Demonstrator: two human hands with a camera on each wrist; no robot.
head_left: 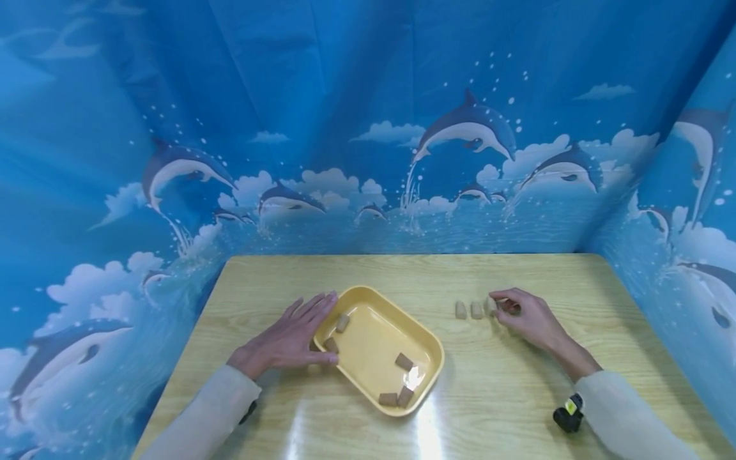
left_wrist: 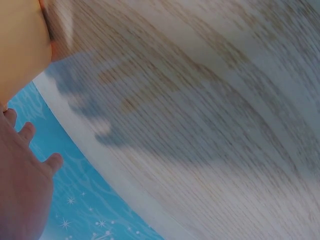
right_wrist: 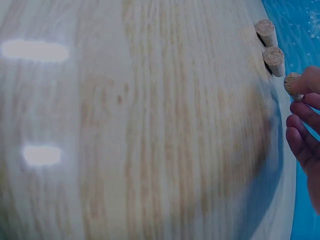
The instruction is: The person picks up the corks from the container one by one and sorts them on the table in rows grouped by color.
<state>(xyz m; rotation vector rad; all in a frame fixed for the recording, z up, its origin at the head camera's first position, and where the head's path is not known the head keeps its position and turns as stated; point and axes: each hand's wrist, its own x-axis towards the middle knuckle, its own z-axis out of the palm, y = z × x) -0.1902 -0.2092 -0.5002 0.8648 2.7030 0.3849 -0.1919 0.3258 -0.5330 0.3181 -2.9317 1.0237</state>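
Right beside the spread left hand, which rests against the end of a yellow tray, five corks lie scattered inside it on the wooden table. Farther off, the right hand pinches one cork between thumb and forefinger. The step in hand appears to be lifting or setting down that single piece; which of the two, I cannot tell. The next move probably calls for a light, steady pinch that leaves the neighbours unbumped. The piece is short and light brown, with a speckled round end. Just left of the right hand, two corks sit side by side, slightly tapered. Beyond both hands hangs a blue dolphin curtain.
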